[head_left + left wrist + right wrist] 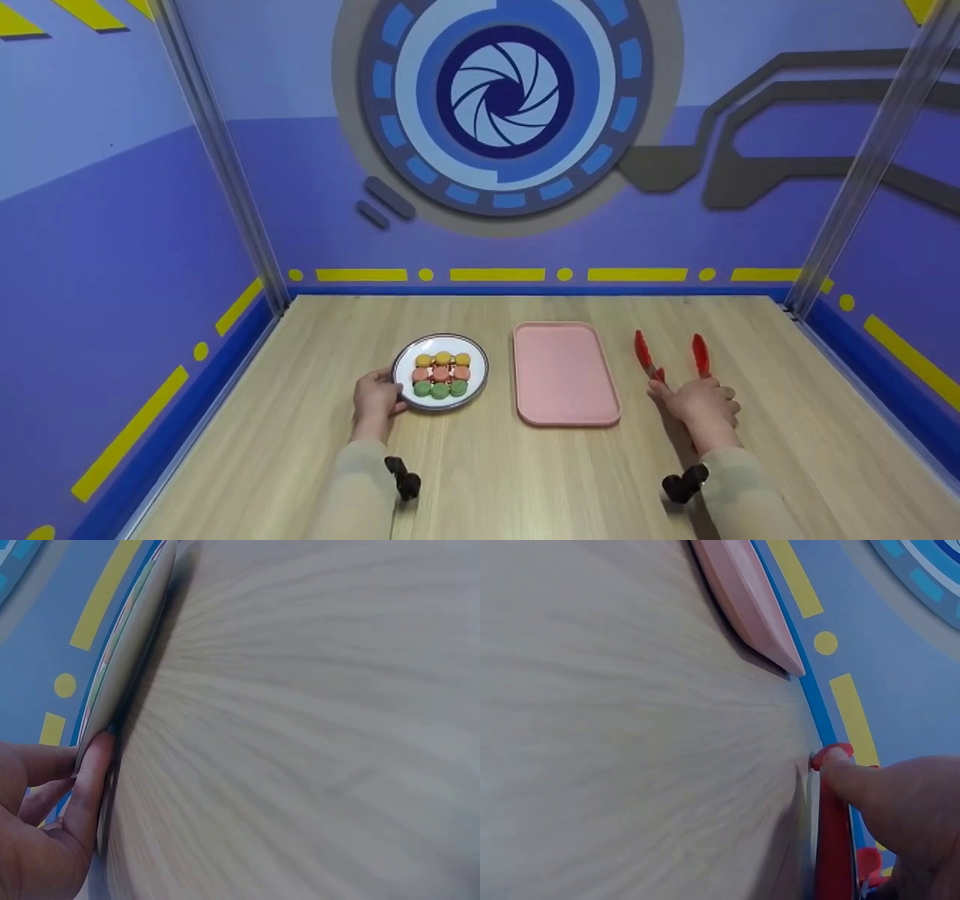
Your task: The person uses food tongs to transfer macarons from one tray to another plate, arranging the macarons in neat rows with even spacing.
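Note:
In the head view my left hand (373,401) pinches the left rim of a round white plate (405,358) with a dark edge. Rows of small yellow, pink and green macarons (441,373) sit on it. The left wrist view has the plate (129,652) edge-on, its rim between thumb and fingers and its underside close over the table. My right hand (705,409) holds red-tipped tongs (700,355), their two arms spread apart and pointing to the back. In the right wrist view the thumb presses on one red arm of the tongs (834,840).
A pink rectangular tray (566,375) lies on the wooden table (480,480) between the plate and the tongs. Blue-purple panels (285,195) with yellow marks stand at the back and both sides. Each forearm wears a small black camera mount (405,480).

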